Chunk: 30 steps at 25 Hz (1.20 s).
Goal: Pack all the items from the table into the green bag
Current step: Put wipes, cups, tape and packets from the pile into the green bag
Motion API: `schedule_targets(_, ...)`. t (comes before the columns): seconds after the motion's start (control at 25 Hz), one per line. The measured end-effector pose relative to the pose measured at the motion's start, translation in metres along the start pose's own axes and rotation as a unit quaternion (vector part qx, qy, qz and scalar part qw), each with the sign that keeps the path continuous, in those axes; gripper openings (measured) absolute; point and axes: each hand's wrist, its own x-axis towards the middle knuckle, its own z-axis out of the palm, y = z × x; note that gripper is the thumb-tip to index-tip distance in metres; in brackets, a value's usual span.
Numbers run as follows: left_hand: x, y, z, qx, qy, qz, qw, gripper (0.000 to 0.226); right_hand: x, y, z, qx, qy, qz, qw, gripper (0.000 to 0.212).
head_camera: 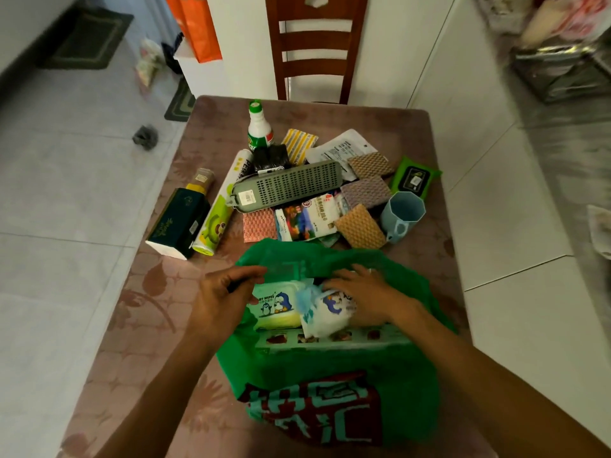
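Two hands work at the crumpled green plastic bag [330, 368], lying open at the near table edge: your left hand [220, 297] pinches its rim, your right hand [362, 294] rests flat-fingered on a white penguin-printed wipes pack [325, 310] inside.

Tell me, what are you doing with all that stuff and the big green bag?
A person is packing things from the table into the green bag. The left hand holds the bag's edge open, while the right hand rests on a white packet beside the penguin baby wipes already inside. Lots still waits on the table: a grey perforated tray, a blue cup, a green-capped bottle and sponges.
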Motion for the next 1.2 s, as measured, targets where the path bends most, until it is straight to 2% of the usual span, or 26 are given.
schedule_targets(0.08, 0.004, 0.001, -0.002, 0.009, 0.005, 0.007, 1.000, 0.028, -0.002, 0.000, -0.016, 0.005, -0.052, 0.011, 0.999, 0.080)
schedule_targets(0.12, 0.006, 0.000, -0.002, 0.015, 0.001, 0.012, 1.000, 0.028, 0.000, 0.001, -0.029, 0.074, -0.035, 0.025, 0.996, 0.069)
schedule_targets(0.16, 0.007, -0.001, -0.002, 0.023, -0.004, 0.017, 1.000, 0.030, 0.005, 0.002, -0.042, 0.167, 0.039, 0.030, 0.985, 0.054)
schedule_targets(0.2, 0.007, -0.003, -0.002, 0.032, -0.009, 0.019, 0.999, 0.032, 0.015, 0.006, -0.053, 0.242, 0.146, 0.049, 0.958, 0.041)
schedule_targets(0.24, 0.006, -0.006, -0.002, 0.044, -0.010, 0.019, 0.999, 0.035, 0.027, 0.008, -0.064, 0.274, 0.246, 0.079, 0.926, 0.031)
schedule_targets(0.28, 0.004, -0.009, -0.002, 0.062, -0.010, 0.019, 0.998, 0.035, 0.041, 0.015, -0.072, 0.283, 0.298, 0.112, 0.905, 0.029)
schedule_targets(0.32, 0.000, -0.012, -0.002, 0.084, -0.011, 0.022, 0.996, 0.034, 0.053, 0.022, -0.076, 0.304, 0.302, 0.141, 0.892, 0.034)
schedule_targets(0.44, -0.013, -0.018, -0.005, 0.107, -0.013, 0.028, 0.994, 0.034, 0.090, 0.050, -0.060, 0.379, 0.229, 0.227, 0.867, 0.062)
schedule_targets(0.48, -0.016, -0.018, -0.007, 0.095, -0.006, 0.023, 0.995, 0.036, 0.098, 0.055, -0.053, 0.359, 0.221, 0.252, 0.871, 0.061)
schedule_targets(0.52, -0.020, -0.018, -0.009, 0.067, 0.006, 0.010, 0.998, 0.037, 0.104, 0.057, -0.045, 0.325, 0.229, 0.255, 0.881, 0.051)
schedule_targets(0.6, -0.025, -0.015, -0.014, -0.030, 0.058, -0.012, 0.998, 0.036, 0.108, 0.053, -0.034, 0.276, 0.272, 0.229, 0.893, 0.022)
schedule_targets(0.64, -0.026, -0.014, -0.017, -0.080, 0.095, -0.023, 0.992, 0.032, 0.105, 0.049, -0.033, 0.285, 0.293, 0.213, 0.887, 0.016)
schedule_targets(0.72, -0.028, -0.011, -0.024, -0.143, 0.150, -0.033, 0.978, 0.025, 0.099, 0.049, -0.033, 0.305, 0.296, 0.187, 0.886, 0.027)
schedule_targets(0.84, -0.038, -0.005, -0.025, -0.150, 0.155, -0.045, 0.975, 0.020, 0.103, 0.052, -0.019, 0.216, 0.188, 0.167, 0.944, 0.052)
schedule_targets(0.92, -0.041, -0.007, -0.020, -0.138, 0.138, -0.064, 0.979, 0.022, 0.107, 0.052, -0.002, 0.237, 0.125, 0.178, 0.947, 0.047)
schedule_targets(1.0, -0.043, -0.007, -0.021, -0.137, 0.123, -0.067, 0.981, 0.024, 0.104, 0.049, 0.002, 0.220, 0.165, 0.177, 0.945, 0.029)
schedule_targets(1.04, -0.046, -0.010, -0.022, -0.086, 0.133, -0.044, 0.986, 0.024, 0.095, 0.044, -0.003, 0.193, 0.214, 0.176, 0.941, 0.020)
schedule_targets(1.08, -0.050, -0.012, -0.023, 0.036, 0.163, 0.012, 0.986, 0.025, 0.085, 0.042, -0.010, 0.173, 0.280, 0.177, 0.928, 0.015)
schedule_targets(1.12, -0.055, -0.013, -0.023, 0.204, 0.199, 0.087, 0.955, 0.029, 0.072, 0.036, -0.021, 0.165, 0.362, 0.166, 0.902, 0.015)
schedule_targets(1.16, -0.063, -0.013, -0.020, 0.327, 0.214, 0.184, 0.902, 0.032, 0.055, 0.025, -0.032, 0.197, 0.439, 0.133, 0.866, 0.016)
schedule_targets(1.2, -0.068, -0.012, -0.014, 0.375, 0.175, 0.278, 0.867, 0.030, 0.035, 0.013, -0.043, 0.260, 0.483, 0.075, 0.832, 0.017)
